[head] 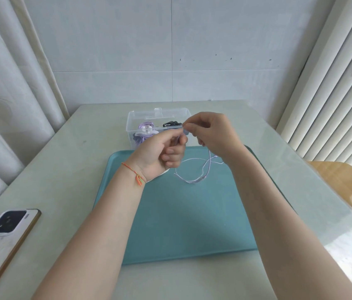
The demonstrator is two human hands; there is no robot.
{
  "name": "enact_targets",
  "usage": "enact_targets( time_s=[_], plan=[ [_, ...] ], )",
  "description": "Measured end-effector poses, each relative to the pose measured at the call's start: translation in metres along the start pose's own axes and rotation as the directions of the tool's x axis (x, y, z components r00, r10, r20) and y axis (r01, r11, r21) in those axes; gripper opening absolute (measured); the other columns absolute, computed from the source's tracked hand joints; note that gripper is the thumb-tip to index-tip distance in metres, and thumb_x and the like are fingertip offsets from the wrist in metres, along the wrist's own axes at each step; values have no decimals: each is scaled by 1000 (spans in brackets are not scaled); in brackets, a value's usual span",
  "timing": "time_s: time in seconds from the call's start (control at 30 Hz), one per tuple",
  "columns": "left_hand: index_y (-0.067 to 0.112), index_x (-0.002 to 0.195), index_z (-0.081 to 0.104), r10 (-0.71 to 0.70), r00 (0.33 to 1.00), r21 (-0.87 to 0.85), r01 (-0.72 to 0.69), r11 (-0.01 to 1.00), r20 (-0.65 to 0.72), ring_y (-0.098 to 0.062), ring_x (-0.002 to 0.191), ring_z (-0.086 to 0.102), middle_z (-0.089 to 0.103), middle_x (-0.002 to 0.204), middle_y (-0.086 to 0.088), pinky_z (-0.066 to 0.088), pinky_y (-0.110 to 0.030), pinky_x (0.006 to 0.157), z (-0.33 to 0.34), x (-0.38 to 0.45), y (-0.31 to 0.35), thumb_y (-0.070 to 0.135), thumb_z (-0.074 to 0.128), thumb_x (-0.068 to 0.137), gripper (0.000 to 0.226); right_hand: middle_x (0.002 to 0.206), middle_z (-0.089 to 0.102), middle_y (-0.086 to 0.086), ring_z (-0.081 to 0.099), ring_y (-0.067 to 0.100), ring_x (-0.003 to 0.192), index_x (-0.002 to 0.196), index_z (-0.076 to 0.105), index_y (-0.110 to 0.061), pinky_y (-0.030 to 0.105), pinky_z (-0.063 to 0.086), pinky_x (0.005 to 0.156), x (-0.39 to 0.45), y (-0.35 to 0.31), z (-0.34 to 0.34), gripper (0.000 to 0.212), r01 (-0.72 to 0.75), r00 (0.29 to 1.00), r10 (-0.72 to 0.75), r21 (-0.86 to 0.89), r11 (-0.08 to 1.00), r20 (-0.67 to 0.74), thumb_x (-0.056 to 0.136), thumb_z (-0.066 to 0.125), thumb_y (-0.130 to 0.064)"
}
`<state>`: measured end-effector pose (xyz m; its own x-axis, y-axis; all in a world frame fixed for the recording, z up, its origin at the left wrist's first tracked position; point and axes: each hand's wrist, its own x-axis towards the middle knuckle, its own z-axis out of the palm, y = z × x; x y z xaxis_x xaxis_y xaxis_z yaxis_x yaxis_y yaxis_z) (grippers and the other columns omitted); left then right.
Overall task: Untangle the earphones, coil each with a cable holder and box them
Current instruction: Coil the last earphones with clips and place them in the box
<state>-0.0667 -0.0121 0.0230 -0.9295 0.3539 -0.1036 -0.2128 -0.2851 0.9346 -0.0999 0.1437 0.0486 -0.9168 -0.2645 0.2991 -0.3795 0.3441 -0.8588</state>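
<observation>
Taking the teal tray [183, 224] as the landmark: nearest the camera, both bare forearms reach in over its front edge, their elbows cut off by the bottom of the frame. Left of the tray, near the table's [73, 169] front corner, a phone [4, 237] lies camera side up, its lower end running out of view.

Above the tray's far half the two hands meet. The left hand [162, 151], with an orange string bracelet [135, 173] at the wrist, has its fingers curled in toward the palm and thumb and forefinger pinched on the end of a pale lilac earphone cable [194, 172]; what the curled lower fingers enclose cannot be made out. A sliver of something white shows under the heel of this hand, too hidden to identify. The right hand [214, 135] is also closed in a pinch, fingertips meeting the left hand's on a small lilac piece that is too blurred and covered to name. From the hands the cable hangs down and lies in loose loops on the tray's far half; part of it is hidden behind the right wrist.

Just beyond the tray's far edge stands a clear plastic box [134, 118], lidless. Inside, a coiled lilac earphone [145, 129] sits at the left and a black bundle [171, 124] at the right, both partly screened by the hands.
</observation>
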Motion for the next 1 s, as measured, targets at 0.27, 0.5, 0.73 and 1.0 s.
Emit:
enact_targets(
  time_s=[0.27, 0.5, 0.73, 1.0],
  plan=[
    [13, 85, 58, 226, 973, -323, -200, 925, 46, -3, 37, 26, 30, 48, 9, 27, -16, 39, 3, -1, 5, 24, 38, 100, 28, 45, 51, -14, 41, 5, 40, 73, 66, -13, 16, 33, 45, -10, 0, 16, 27, -86, 957, 121, -142, 986, 263, 89, 45, -8],
    [7, 104, 61, 322, 923, -396, -382, 835, -211, -11, 59, 57, 58, 66, 3, 50, -23, 63, -1, 5, 4, 28, 35, 104, 33, 46, 55, -13, 46, 12, 44, 72, 67, -17, 14, 38, 46, -13, -3, 16, 25, -64, 913, 157, -249, 966, 376, 94, 56, -23],
    [5, 106, 64, 357, 881, -66, -395, 916, -311, -22, 94, 69, 72, 96, -9, 53, -27, 82, -14, 4, -1, 20, 41, 102, 28, 63, 58, 2, 48, 18, 49, 86, 70, -8, 23, 41, 46, -15, -10, 11, 15, -79, 910, 169, -244, 967, 378, 89, 58, -17],
    [8, 77, 59, 156, 963, 336, -75, 939, -220, -12, 41, 27, 33, 51, 0, 35, -27, 51, -1, 3, -5, 30, 42, 102, 38, 43, 39, -15, 33, 6, 42, 78, 65, -10, 14, 27, 41, -9, -15, -9, 24, 1, 984, 25, -147, 989, 177, 87, 67, -32]
  ],
)
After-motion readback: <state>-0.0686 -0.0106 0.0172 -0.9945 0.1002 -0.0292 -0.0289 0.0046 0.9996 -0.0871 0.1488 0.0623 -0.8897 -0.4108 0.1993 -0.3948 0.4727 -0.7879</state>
